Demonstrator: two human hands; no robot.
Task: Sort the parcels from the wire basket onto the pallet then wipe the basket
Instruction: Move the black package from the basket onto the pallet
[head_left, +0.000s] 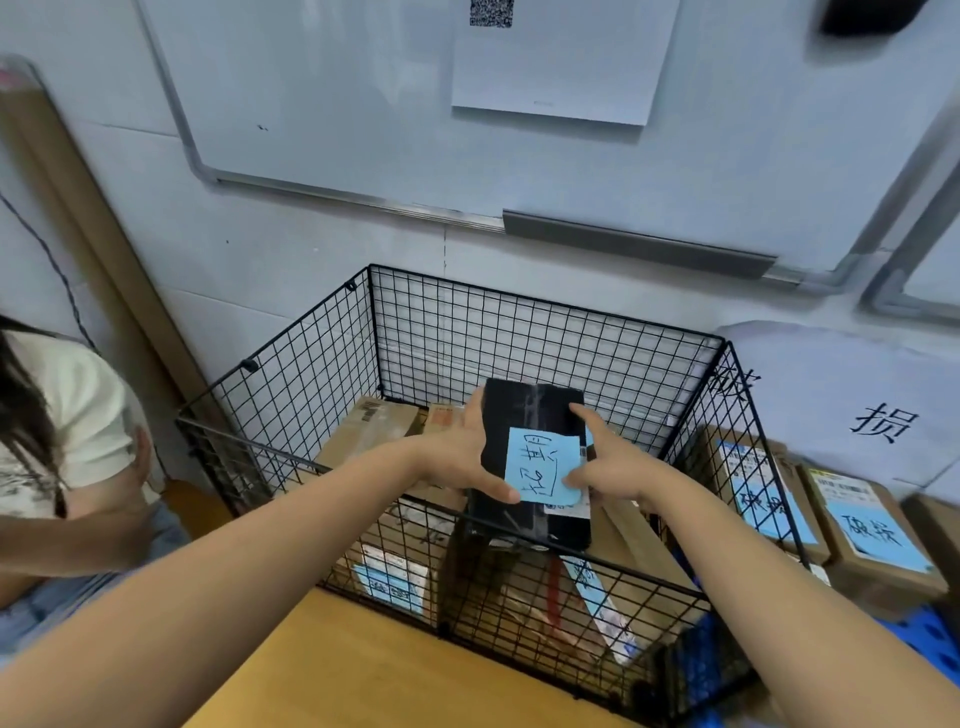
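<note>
A black parcel with a blue handwritten note stuck on its top is held above the black wire basket. My left hand grips its left edge, thumb lying across the near face. My right hand grips its right edge, thumb touching the blue note. Inside the basket lie several brown cardboard parcels, some carrying blue labels. Right of the basket, two brown parcels with blue notes sit on a blue pallet.
A person in a white shirt stands close at the left. The basket sits on a wooden surface against a white wall with a whiteboard. A white sign with black characters is behind the pallet parcels.
</note>
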